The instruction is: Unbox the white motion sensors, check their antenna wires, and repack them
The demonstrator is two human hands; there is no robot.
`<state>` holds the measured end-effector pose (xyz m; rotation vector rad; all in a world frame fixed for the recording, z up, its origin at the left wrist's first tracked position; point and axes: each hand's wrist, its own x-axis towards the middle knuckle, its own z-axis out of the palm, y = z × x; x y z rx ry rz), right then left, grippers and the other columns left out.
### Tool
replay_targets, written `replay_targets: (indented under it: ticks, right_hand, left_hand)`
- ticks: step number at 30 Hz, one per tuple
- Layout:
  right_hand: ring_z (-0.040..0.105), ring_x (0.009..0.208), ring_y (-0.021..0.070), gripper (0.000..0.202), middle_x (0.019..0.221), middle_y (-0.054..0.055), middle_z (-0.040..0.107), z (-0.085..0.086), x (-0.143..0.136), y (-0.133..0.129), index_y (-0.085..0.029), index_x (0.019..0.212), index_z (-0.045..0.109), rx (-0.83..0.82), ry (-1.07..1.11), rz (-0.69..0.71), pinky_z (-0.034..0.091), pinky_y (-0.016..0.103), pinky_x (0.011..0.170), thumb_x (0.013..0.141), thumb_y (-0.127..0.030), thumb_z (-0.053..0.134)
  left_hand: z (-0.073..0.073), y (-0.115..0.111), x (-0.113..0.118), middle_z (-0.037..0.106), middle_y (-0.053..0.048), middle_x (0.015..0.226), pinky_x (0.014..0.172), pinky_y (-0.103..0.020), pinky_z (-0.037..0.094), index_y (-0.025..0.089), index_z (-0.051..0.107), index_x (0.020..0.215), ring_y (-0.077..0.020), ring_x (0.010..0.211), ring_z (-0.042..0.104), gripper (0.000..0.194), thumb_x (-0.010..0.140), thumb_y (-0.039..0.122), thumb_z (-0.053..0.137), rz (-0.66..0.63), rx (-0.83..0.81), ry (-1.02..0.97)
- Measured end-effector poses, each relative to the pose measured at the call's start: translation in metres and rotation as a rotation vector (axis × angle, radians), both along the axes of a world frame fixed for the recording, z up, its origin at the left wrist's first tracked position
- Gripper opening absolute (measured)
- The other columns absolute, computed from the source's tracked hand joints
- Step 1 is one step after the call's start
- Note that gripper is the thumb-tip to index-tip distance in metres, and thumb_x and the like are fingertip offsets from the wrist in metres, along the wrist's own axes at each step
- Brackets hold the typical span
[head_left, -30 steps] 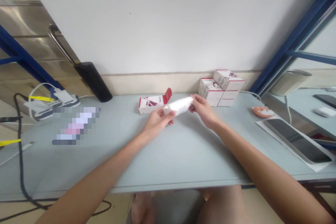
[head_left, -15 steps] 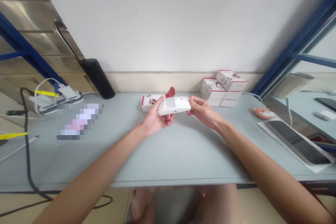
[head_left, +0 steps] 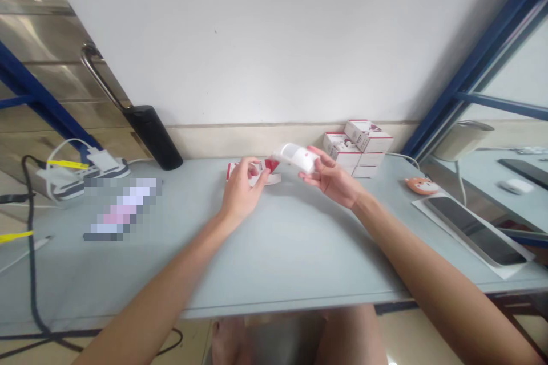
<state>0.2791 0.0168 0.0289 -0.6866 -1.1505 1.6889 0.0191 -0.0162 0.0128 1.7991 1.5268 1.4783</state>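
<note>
The white device [head_left: 299, 157] looks smooth plastic, the boxes [head_left: 377, 143] cardboard, the tabletop [head_left: 291, 256] matt.

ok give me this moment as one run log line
right hand: holds white device | left hand: at red-and-white box, contact unclear | stacked boxes: near wall

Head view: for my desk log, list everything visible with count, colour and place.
White device: one, white, centre
Flapped box: one, white and red, centre
Stacked boxes: several, white and red, back right
Cylinder: one, black, back left
Power strip: one, white and grey, left
Cables: several, black and white, mostly left
Pixelated item: one, colours masked, left
Animal-face case: one, orange and white, right
Dark slab: one, grey, right, on white sheet
Cup-shaped object: one, pale, back right
Frames: two, blue, left and right
Table: one, grey-blue, foreground
Wall: one, white, behind
Left hand: one, at flapped box
Right hand: one, around white device
Legs: partly seen, bottom
</note>
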Motion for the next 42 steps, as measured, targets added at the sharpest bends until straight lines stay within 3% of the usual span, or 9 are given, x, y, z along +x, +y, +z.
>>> replay_targets:
  ticks: [4, 9, 14, 18, 22, 26, 31, 38, 42]
  right_hand:
    - [0.08, 0.101, 0.0227, 0.052, 0.12, 0.001, 0.076, 0.001, 0.004, 0.007, -0.034, 0.127, 0.064, 0.08, -0.03, -0.236, 0.066, 0.038, 0.095, 0.083, -0.044, 0.088]
    - [0.077, 0.094, 0.0228, 0.057, 0.106, 0.005, 0.079, -0.01, -0.005, 0.008, -0.026, 0.123, 0.067, 0.199, -0.227, -0.402, 0.065, 0.041, 0.085, 0.077, -0.05, 0.09]
    - [0.071, 0.091, 0.0204, 0.049, 0.106, 0.006, 0.078, -0.013, -0.017, 0.002, -0.025, 0.117, 0.067, 0.351, -0.263, -0.511, 0.059, 0.04, 0.085, 0.079, -0.049, 0.087]
    - [0.07, 0.109, 0.024, 0.04, 0.131, 0.01, 0.072, -0.001, -0.023, -0.013, -0.028, 0.112, 0.066, 0.491, -0.184, -0.607, 0.055, 0.043, 0.097, 0.081, -0.043, 0.087]
    - [0.066, 0.121, 0.0286, 0.034, 0.131, 0.009, 0.071, 0.009, -0.026, -0.027, -0.029, 0.108, 0.067, 0.585, -0.23, -0.595, 0.055, 0.044, 0.097, 0.083, -0.041, 0.087]
    - [0.071, 0.108, 0.0275, 0.028, 0.119, 0.006, 0.076, 0.01, -0.021, -0.028, -0.029, 0.106, 0.066, 0.54, -0.217, -0.426, 0.057, 0.044, 0.087, 0.092, -0.05, 0.077]
    - [0.067, 0.118, 0.0289, 0.026, 0.119, 0.005, 0.075, 0.011, -0.019, -0.027, -0.03, 0.106, 0.07, 0.621, -0.393, -0.301, 0.051, 0.05, 0.104, 0.099, -0.054, 0.066]
    - [0.064, 0.126, 0.0298, 0.074, 0.132, 0.008, 0.07, 0.007, -0.026, -0.03, -0.039, 0.163, 0.031, 0.554, -0.382, -0.3, 0.048, 0.054, 0.111, 0.099, -0.055, 0.066]
    - [0.06, 0.13, 0.03, 0.051, 0.133, 0.009, 0.067, 0.004, -0.021, -0.021, -0.032, 0.141, 0.061, 0.547, -0.462, -0.329, 0.045, 0.052, 0.115, 0.1, -0.061, 0.058]
  left_hand:
    - [-0.002, 0.008, -0.026, 0.065, -0.014, 0.138, 0.113, -0.054, 0.039, 0.028, 0.058, 0.144, -0.0368, 0.129, 0.055, 0.057, 0.091, 0.04, 0.073, -0.014, 0.092, 0.57]
    - [-0.007, 0.017, -0.042, 0.066, -0.014, 0.143, 0.117, -0.057, 0.038, 0.028, 0.068, 0.136, -0.0368, 0.134, 0.055, 0.039, 0.099, 0.035, 0.06, -0.051, 0.067, 0.659]
    - [0.004, 0.004, -0.02, 0.068, -0.01, 0.144, 0.116, -0.045, 0.042, 0.026, 0.063, 0.145, -0.0327, 0.134, 0.061, 0.046, 0.102, 0.043, 0.057, -0.193, 0.007, 0.336]
    - [0.012, -0.015, 0.004, 0.076, -0.009, 0.13, 0.098, -0.035, 0.053, 0.023, 0.064, 0.142, -0.0297, 0.115, 0.072, 0.055, 0.104, 0.06, 0.051, -0.402, -0.154, -0.052]
    - [0.015, -0.028, 0.019, 0.077, -0.011, 0.127, 0.091, -0.034, 0.055, 0.02, 0.066, 0.138, -0.0285, 0.11, 0.073, 0.061, 0.101, 0.066, 0.053, -0.587, -0.282, -0.288]
    - [0.013, -0.033, 0.027, 0.08, -0.009, 0.111, 0.084, -0.033, 0.056, 0.019, 0.07, 0.13, -0.0263, 0.098, 0.075, 0.061, 0.1, 0.069, 0.053, -0.49, -0.378, -0.459]
    - [0.008, -0.03, 0.027, 0.08, -0.004, 0.087, 0.077, -0.033, 0.056, 0.021, 0.072, 0.125, -0.0229, 0.077, 0.075, 0.057, 0.101, 0.067, 0.051, -0.333, -0.474, -0.543]
    - [0.006, -0.03, 0.023, 0.082, -0.009, 0.105, 0.084, -0.038, 0.059, 0.021, 0.072, 0.124, -0.0278, 0.094, 0.078, 0.069, 0.098, 0.078, 0.045, -0.449, -0.486, -0.583]
    - [0.01, -0.034, 0.025, 0.079, -0.013, 0.121, 0.088, -0.042, 0.061, 0.02, 0.066, 0.129, -0.0328, 0.108, 0.076, 0.068, 0.09, 0.075, 0.064, -0.517, -0.496, -0.582]
